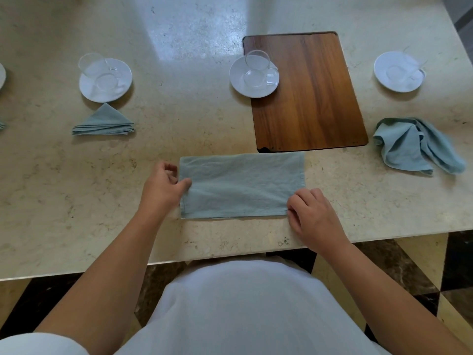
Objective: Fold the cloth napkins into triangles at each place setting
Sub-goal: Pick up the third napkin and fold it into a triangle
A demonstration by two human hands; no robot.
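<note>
A pale blue-green napkin lies flat near the table's front edge, folded into a long rectangle. My left hand pinches its left edge with thumb on top and fingers curled. My right hand pinches the lower right corner, fingers bent over it. To the left, a napkin folded into a triangle sits below a saucer. At the right, a crumpled napkin lies unfolded in a heap.
Three white saucers with clear glass cups stand in a row: left, middle, right. A wooden board is set into the cream marble table. The front edge runs just below my hands.
</note>
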